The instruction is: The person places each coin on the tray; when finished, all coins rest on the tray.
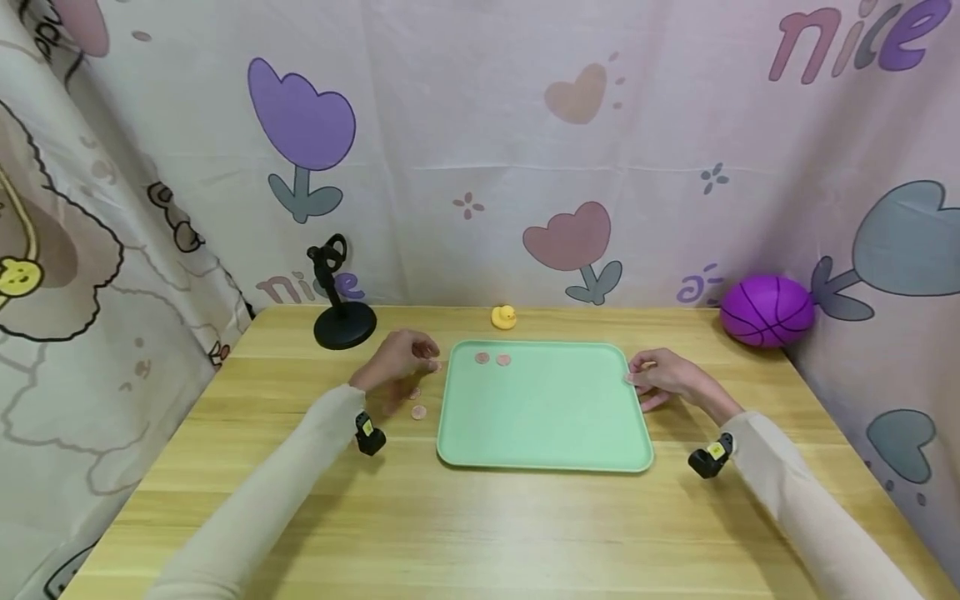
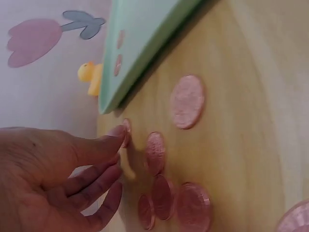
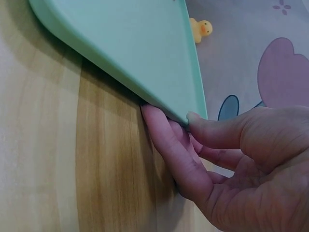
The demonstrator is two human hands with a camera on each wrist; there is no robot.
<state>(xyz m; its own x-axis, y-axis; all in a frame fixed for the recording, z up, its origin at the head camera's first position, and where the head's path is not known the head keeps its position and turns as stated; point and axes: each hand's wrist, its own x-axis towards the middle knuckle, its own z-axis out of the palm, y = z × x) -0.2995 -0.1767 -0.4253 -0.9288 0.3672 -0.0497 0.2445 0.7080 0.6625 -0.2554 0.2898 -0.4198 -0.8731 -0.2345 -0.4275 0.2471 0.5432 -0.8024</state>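
My left hand [image 1: 399,358] is just left of the pale green tray [image 1: 540,417], pinching a copper-coloured coin [image 2: 127,133] at the tip of its thumb. Several more copper-coloured coins [image 2: 188,102] lie on the table around and under that hand; some of them overlap. Two coins [image 1: 482,357] lie on the tray near its far left corner. At the tray's right side, my right hand [image 1: 670,375] grips the rim, thumb on top and fingers [image 3: 166,133] beneath or against the outer edge.
A yellow toy duck [image 1: 503,317] sits behind the tray. At the back left stands a black stand [image 1: 345,325] with a round base, and a purple ball [image 1: 767,311] rests at the back right corner. A printed curtain [image 1: 450,125] hangs behind the wooden table [image 1: 480,533].
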